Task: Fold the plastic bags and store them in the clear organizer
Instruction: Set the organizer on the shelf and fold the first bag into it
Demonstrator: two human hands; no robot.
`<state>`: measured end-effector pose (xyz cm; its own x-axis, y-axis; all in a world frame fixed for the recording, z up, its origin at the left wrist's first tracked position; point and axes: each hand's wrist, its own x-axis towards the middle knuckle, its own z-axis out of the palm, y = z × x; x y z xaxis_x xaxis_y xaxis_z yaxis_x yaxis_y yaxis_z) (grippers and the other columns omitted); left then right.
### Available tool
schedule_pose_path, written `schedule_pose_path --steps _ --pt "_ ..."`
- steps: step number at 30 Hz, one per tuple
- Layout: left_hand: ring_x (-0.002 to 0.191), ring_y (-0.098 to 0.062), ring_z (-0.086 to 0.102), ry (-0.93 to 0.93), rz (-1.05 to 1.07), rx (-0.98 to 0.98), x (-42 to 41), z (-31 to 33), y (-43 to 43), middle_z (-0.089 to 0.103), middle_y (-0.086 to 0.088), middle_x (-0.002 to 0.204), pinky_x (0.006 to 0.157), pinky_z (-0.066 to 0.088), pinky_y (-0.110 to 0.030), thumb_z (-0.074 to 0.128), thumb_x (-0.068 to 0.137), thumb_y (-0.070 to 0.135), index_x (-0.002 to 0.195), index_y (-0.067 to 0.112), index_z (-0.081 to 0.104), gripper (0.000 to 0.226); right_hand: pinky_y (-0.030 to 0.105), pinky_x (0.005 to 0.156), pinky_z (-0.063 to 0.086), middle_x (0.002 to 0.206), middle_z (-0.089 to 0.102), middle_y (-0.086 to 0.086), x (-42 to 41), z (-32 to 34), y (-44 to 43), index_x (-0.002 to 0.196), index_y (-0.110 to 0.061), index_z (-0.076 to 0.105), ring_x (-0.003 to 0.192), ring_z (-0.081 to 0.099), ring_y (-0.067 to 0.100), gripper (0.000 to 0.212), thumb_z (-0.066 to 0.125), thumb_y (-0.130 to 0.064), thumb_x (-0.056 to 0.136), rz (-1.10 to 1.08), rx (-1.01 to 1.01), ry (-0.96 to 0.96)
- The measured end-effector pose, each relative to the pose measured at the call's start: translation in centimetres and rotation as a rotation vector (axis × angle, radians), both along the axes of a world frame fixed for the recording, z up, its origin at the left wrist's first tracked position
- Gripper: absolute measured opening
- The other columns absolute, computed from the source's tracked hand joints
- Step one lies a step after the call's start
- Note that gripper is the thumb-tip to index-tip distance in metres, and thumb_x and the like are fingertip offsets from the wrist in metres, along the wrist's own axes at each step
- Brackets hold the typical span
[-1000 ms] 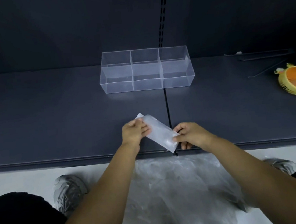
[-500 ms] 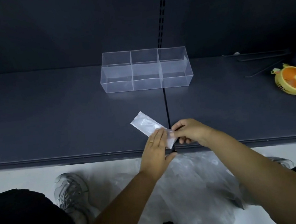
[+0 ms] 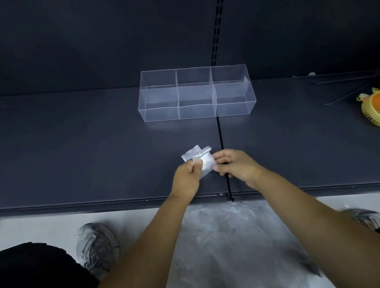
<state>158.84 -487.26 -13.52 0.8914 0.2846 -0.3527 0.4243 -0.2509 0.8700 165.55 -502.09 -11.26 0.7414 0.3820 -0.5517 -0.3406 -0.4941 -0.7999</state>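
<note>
We pinch the small, half-folded translucent plastic bag with both hands; the clear three-compartment organizer looks unfilled.

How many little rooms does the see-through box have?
3, side by side in the clear organizer on the dark shelf: left, middle and right. None seem hidden.

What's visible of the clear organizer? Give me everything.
The clear organizer is a long rectangular box of transparent, plastic-looking sheet, open-topped as far as I can tell. Two dividers split it into three compartments in a row; all look empty. It stands upright on the dark shelf, toward the back, across the seam between panels. Only the shelf touches it; the left hand and right hand, holding the folded plastic bag, are nearer the camera.
</note>
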Motion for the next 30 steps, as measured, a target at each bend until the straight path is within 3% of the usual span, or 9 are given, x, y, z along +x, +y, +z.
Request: schedule_pose_path --steps 3,8,11,13,15,18,21,25,30 --pt "0.082 -0.022 0.056 0.022 0.083 -0.049 0.4 -0.3 0.0 0.061 -0.014 0.089 0.084 0.048 -0.047 0.045 0.101 0.021 0.098 -0.007 0.065 0.035 0.014 0.056 0.044 0.076 0.067 0.000 -0.1 -1.4 1.5 0.089 -0.012 0.068 0.058 0.054 0.006 0.012 0.071 -0.003 0.081 -0.176 -0.037 -0.101" --pt "0.093 -0.035 0.067 0.063 0.374 -0.207 0.9 -1.0 0.3 0.068 -0.021 0.103 0.081 0.056 -0.048 0.048 0.099 0.014 0.110 0.001 0.065 0.024 0.024 0.070 0.049 0.070 0.066 -0.005 0.0 -2.5 2.8 0.070 -0.023 0.067 0.067 0.060 0.010 0.019 0.073 -0.005 0.077 -0.210 -0.174 -0.184" --pt "0.079 -0.029 0.068 0.026 0.484 -0.001 0.4 -1.3 0.9 0.068 -0.016 0.098 0.071 0.058 -0.041 0.052 0.095 0.011 0.107 0.007 0.060 0.014 0.023 0.070 0.050 0.073 0.068 -0.004 0.2 -2.6 3.1 0.067 -0.024 0.067 0.073 0.064 0.012 0.020 0.071 -0.007 0.077 -0.202 -0.231 -0.214" --pt "0.086 -0.028 0.063 -0.152 0.373 0.359 -0.3 -1.2 1.2 0.064 -0.009 0.101 0.077 0.051 -0.035 0.052 0.094 0.011 0.105 0.010 0.061 0.015 0.026 0.071 0.052 0.077 0.070 -0.002 0.2 -2.5 3.3 0.068 -0.024 0.067 0.077 0.065 0.014 0.019 0.069 -0.008 0.078 -0.184 -0.256 -0.227" --pt "0.105 -0.031 0.056 -0.302 0.055 0.674 -0.6 -1.7 1.2 0.058 -0.011 0.117 0.091 0.042 -0.037 0.050 0.094 0.013 0.116 0.011 0.063 0.026 0.030 0.075 0.055 0.080 0.071 0.000 0.0 -2.4 3.5 0.071 -0.021 0.068 0.080 0.066 0.016 0.015 0.067 -0.008 0.080 -0.176 -0.266 -0.247" --pt "0.147 -0.025 0.012 -0.099 -0.381 0.942 -0.8 -3.1 1.3 0.020 -0.003 0.159 0.118 0.003 -0.042 0.031 0.103 0.035 0.151 0.017 0.024 0.051 0.032 0.077 0.055 0.081 0.070 -0.002 -0.4 -2.2 3.7 0.077 -0.018 0.069 0.082 0.066 0.017 0.013 0.064 -0.008 0.082 -0.171 -0.277 -0.288" --pt "0.148 -0.020 -0.011 0.051 -0.429 1.028 -1.3 -4.5 2.1 -0.007 0.004 0.162 0.116 -0.012 -0.046 0.011 0.100 0.052 0.153 0.020 -0.005 0.064 0.037 0.081 0.053 0.085 0.067 -0.004 -1.3 -2.3 4.2 0.086 -0.018 0.068 0.083 0.063 0.015 0.003 0.067 -0.017 0.083 -0.161 -0.277 -0.366" --pt "0.147 -0.022 -0.016 0.074 -0.450 1.012 -1.3 -4.8 2.4 -0.011 0.003 0.161 0.115 -0.015 -0.048 -0.002 0.089 0.063 0.152 0.020 -0.009 0.077 0.032 0.087 0.034 0.100 0.055 -0.002 -3.1 -4.2 4.4 0.101 -0.021 0.063 0.097 0.050 0.016 0.031 0.072 -0.040 0.078 -0.107 -0.464 -0.626" --pt "0.145 -0.023 -0.022 0.101 -0.453 1.003 -1.4 -4.7 2.6 -0.018 0.002 0.160 0.114 -0.018 -0.048 0.007 0.087 0.072 0.149 0.022 -0.019 0.083 0.033 0.085 0.029 0.104 0.054 0.002 -3.4 -5.3 3.6 0.103 -0.019 0.061 0.101 0.049 0.022 0.025 0.067 -0.036 0.086 -0.155 -0.534 -0.733"
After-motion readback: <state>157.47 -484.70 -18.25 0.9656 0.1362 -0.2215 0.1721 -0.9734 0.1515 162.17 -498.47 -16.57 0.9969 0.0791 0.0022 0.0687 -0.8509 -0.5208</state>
